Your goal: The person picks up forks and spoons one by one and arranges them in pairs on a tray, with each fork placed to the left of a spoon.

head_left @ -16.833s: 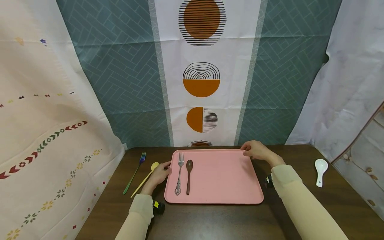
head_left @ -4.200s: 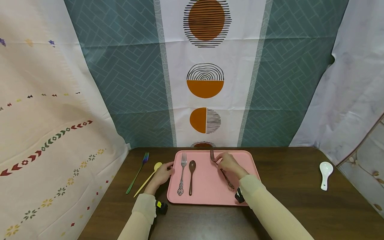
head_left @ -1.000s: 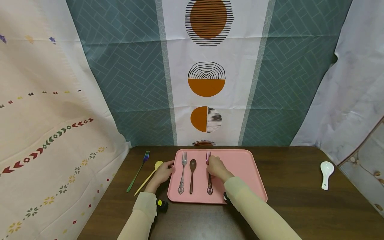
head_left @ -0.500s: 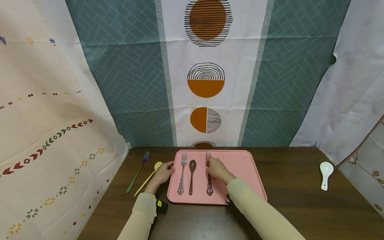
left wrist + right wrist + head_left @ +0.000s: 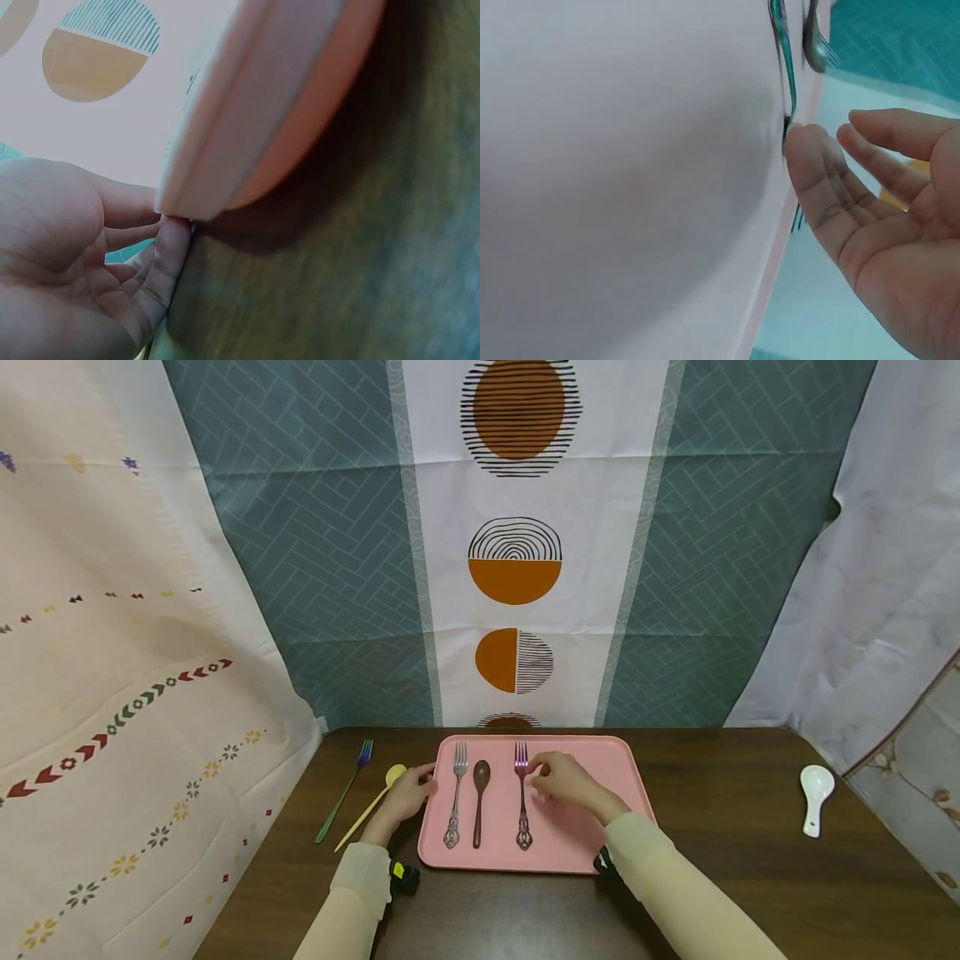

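Note:
A pink tray (image 5: 585,843) bears a silver fork (image 5: 454,810), a dark brown spoon (image 5: 478,802) and a second fork (image 5: 522,802) with pinkish tines and an ornate handle, all standing lengthwise side by side. My left hand (image 5: 405,793) pinches the tray's left rim; in the left wrist view the left hand (image 5: 82,262) has thumb and fingers at the rim's corner. My right hand (image 5: 566,778) hovers just right of the second fork, holding nothing. In the right wrist view its fingers are loosely bent close to that fork (image 5: 789,71).
Left of the tray lie a rainbow-coloured fork (image 5: 347,789) and a yellow spoon (image 5: 371,810), the spoon partly behind my left hand. A white spoon (image 5: 813,797) lies far right on the dark wooden table (image 5: 712,827). Patterned cloths hang behind and at the sides.
The right hand has let go of the second fork and moved right. Earlier it turned that fork from slanted to upright beside the brown spoon. The left hand stays at the tray's rim.

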Available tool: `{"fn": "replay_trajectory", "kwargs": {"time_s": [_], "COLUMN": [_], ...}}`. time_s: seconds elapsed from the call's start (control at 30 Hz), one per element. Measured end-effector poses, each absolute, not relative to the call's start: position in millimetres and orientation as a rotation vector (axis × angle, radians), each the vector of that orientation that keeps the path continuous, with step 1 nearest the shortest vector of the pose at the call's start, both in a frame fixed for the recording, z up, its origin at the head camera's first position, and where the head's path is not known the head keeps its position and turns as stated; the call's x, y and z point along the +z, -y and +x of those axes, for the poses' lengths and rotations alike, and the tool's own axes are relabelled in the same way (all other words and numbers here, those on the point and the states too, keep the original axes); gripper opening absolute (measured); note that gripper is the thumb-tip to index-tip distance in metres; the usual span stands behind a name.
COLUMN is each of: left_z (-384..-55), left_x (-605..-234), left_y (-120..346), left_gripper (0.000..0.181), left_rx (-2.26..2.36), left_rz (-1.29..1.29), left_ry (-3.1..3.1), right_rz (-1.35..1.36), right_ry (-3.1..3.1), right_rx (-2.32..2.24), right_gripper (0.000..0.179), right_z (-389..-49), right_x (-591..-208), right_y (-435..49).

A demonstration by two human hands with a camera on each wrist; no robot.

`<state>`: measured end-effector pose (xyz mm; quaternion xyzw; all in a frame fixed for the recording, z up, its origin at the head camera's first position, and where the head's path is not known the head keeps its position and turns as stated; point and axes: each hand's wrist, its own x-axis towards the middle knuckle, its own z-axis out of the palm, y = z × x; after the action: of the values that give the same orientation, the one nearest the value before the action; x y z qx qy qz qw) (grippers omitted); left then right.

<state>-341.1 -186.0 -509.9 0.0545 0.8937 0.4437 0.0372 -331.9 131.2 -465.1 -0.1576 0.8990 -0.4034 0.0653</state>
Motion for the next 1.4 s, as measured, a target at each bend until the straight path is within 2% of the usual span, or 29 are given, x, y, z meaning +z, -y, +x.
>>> {"fn": "replay_trajectory", "kwargs": {"time_s": [0.63,1.4], "left_z": [-340.1,-339.2], "left_x": [-506.5,-508.1], "left_y": [183.2,186.8], "left_gripper": [0.047,0.045], "left_rx": [1.343,1.381], "left_rz": [0.176,0.2], "left_ry": [-2.759,-2.732], "right_rz": [-0.511,-0.245], "right_ry": [-2.69,-2.652], "right_rx": [-1.428,-1.663], "right_gripper": [0.026,0.035], "right_z": [-327.7,-318.8], "right_x": [-455.8,-450.0], "right_y": [-204.9,-300.2]}}
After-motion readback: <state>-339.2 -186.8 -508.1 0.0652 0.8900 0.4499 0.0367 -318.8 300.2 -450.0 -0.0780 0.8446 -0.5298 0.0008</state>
